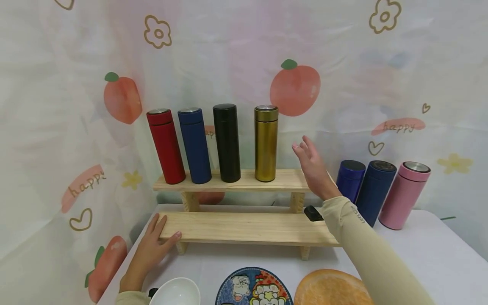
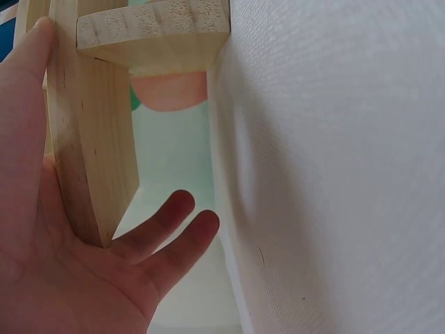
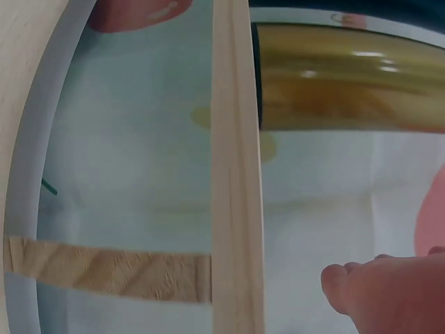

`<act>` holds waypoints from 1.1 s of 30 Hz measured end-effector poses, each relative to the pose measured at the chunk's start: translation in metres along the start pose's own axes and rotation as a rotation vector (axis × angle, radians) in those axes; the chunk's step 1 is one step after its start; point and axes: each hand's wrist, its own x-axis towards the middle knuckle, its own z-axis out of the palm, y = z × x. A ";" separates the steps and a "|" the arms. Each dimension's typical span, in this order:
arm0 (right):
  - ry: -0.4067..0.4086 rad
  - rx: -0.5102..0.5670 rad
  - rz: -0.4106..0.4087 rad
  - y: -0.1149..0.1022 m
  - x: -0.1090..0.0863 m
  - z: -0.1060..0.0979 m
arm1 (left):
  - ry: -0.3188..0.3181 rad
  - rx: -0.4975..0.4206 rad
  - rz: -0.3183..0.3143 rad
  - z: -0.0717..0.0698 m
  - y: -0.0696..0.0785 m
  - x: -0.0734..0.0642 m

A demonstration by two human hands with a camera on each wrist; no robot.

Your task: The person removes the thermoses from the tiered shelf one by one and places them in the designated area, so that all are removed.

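Observation:
My left hand rests against the left end of the lower wooden shelf. Its thumb lies on the board, and in the left wrist view two fingers stretch out loosely past the board's end. My right hand is raised above the right end of the upper shelf, fingers extended, holding nothing. Nearest to it, a gold thermos bottle stands upright, apart from the fingers. Left of that, a black bottle, a blue bottle and a red bottle share the upper shelf.
Right of the stand, partly behind my forearm, are a purple-blue bottle, a navy bottle and a pink bottle. Along the front lie a white bowl, a cartoon-printed round mat and an orange-slice mat. A patterned cloth hangs behind.

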 end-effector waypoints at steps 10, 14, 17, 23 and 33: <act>-0.046 -0.014 0.015 0.007 0.003 0.024 | 0.011 -0.008 0.012 0.004 0.000 -0.001; -0.067 0.007 0.019 0.008 0.003 0.033 | 0.015 -0.005 0.016 0.005 0.000 -0.001; -0.081 0.023 0.023 0.009 0.004 0.040 | 0.015 -0.001 0.011 0.004 0.001 -0.001; -0.119 0.110 0.035 0.012 0.004 0.053 | 0.004 -0.005 -0.004 0.003 0.002 -0.001; -0.089 0.130 0.037 0.013 0.010 0.061 | 0.002 -0.002 -0.007 0.001 0.002 -0.001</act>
